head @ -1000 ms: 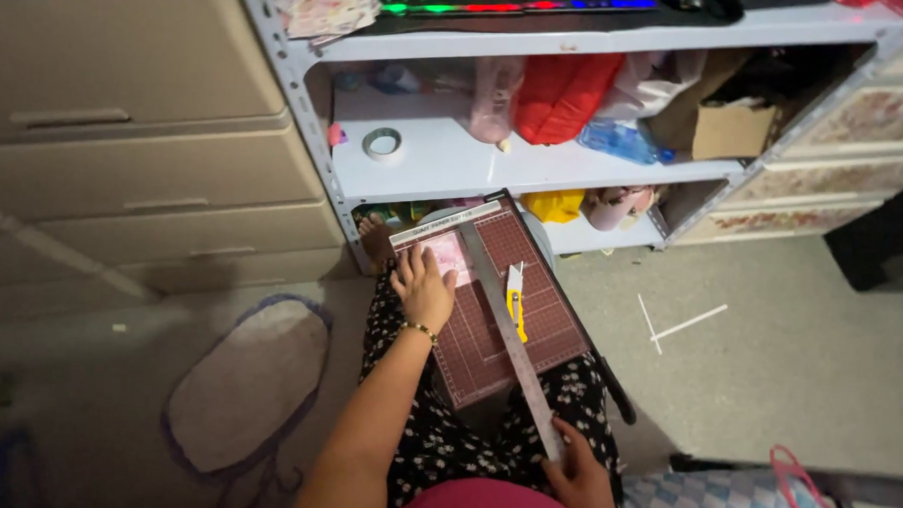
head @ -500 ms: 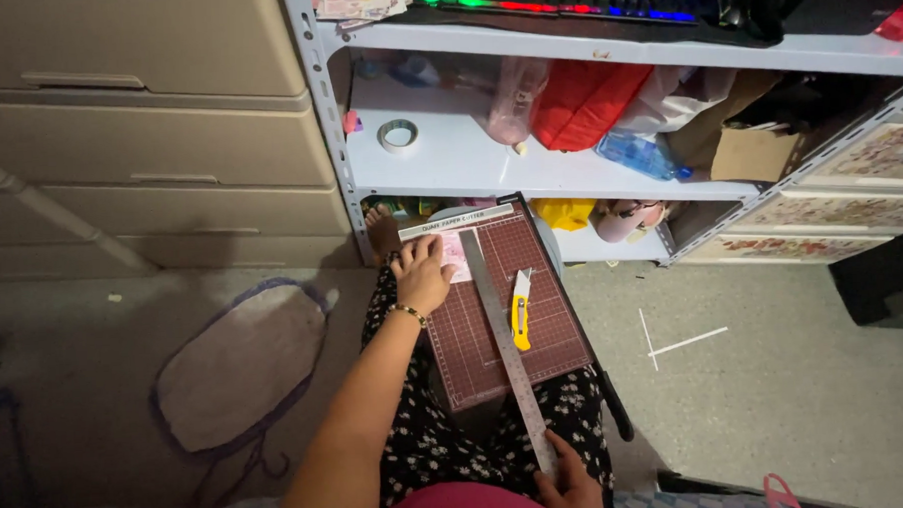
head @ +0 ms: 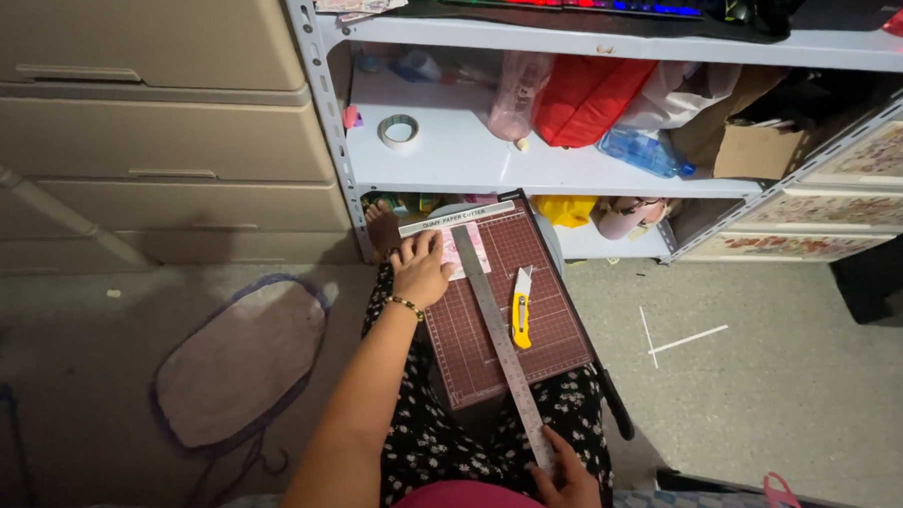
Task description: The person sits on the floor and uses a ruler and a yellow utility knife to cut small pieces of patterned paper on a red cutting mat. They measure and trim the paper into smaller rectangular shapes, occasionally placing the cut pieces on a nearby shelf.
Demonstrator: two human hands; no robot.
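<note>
You have two hands in view: left hand [head: 421, 272], right hand [head: 567, 478]. One dark red cutting board [head: 514, 322], one steel ruler [head: 501, 334], one yellow utility knife [head: 521, 317], one pink paper piece [head: 468, 249], one tape roll [head: 398, 132] on the shelf

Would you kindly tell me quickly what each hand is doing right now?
Left hand: open, fingers pressing the pink paper on the paper cutter.
Right hand: holding the metal ruler at its near end.

knife [head: 520, 320] on cutting board [head: 545, 341], right of ruler [head: 496, 323]
</note>
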